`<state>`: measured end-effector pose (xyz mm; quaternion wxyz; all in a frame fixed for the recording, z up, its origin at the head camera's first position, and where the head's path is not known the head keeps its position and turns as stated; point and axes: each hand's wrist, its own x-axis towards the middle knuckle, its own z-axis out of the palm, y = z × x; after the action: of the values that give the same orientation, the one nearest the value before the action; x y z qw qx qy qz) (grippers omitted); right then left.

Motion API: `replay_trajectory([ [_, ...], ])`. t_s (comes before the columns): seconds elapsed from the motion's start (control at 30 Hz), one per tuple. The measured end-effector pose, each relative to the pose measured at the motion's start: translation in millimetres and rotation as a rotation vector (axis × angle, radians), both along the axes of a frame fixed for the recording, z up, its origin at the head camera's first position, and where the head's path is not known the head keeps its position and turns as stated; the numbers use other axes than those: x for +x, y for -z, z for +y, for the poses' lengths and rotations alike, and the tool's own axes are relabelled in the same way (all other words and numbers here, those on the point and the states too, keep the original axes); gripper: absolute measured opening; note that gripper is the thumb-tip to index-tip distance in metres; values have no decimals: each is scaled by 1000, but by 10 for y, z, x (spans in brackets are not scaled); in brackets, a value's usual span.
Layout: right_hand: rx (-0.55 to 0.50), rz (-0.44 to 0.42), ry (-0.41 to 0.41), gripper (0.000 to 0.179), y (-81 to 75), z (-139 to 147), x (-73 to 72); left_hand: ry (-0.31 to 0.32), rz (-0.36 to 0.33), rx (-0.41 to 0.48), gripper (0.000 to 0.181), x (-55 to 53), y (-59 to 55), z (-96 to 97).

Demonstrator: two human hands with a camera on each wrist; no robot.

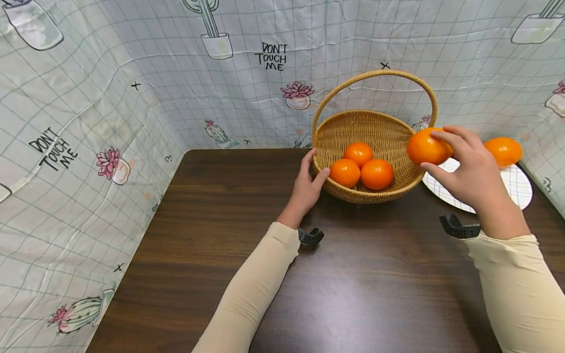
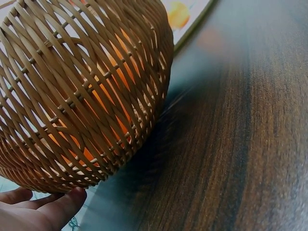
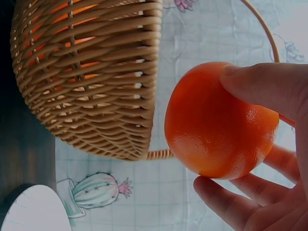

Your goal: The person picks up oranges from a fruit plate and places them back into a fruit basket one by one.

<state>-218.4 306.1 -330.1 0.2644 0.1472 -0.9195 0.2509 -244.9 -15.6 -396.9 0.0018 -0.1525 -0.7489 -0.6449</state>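
A wicker basket (image 1: 364, 128) with a tall arched handle stands on the table, and three oranges (image 1: 345, 173) lie together inside it. My left hand (image 1: 307, 189) grips the basket's left side at the rim, thumb toward the front. In the left wrist view its fingertips touch the woven wall (image 2: 72, 96). My right hand (image 1: 474, 169) holds another orange (image 1: 427, 147) between thumb and fingers, raised beside the basket's right rim. The right wrist view shows this orange (image 3: 216, 125) apart from the basket wall (image 3: 96, 91).
On the right, a white plate (image 1: 518, 189) with a grid pattern bears one more orange (image 1: 504, 151), partly hidden behind my right hand. A patterned cloth (image 1: 247, 88) hangs behind and beside the dark wooden table (image 1: 212, 220).
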Motion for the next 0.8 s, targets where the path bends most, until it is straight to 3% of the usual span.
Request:
replay_trajectory([
  [0.47,44,-52,-22,61,78,-86,-72,-11,-26,13,65,3,6,28],
  [0.8,59,-10,-2,52,113,-4,-81,2,-35,32,65,-10,12,31],
])
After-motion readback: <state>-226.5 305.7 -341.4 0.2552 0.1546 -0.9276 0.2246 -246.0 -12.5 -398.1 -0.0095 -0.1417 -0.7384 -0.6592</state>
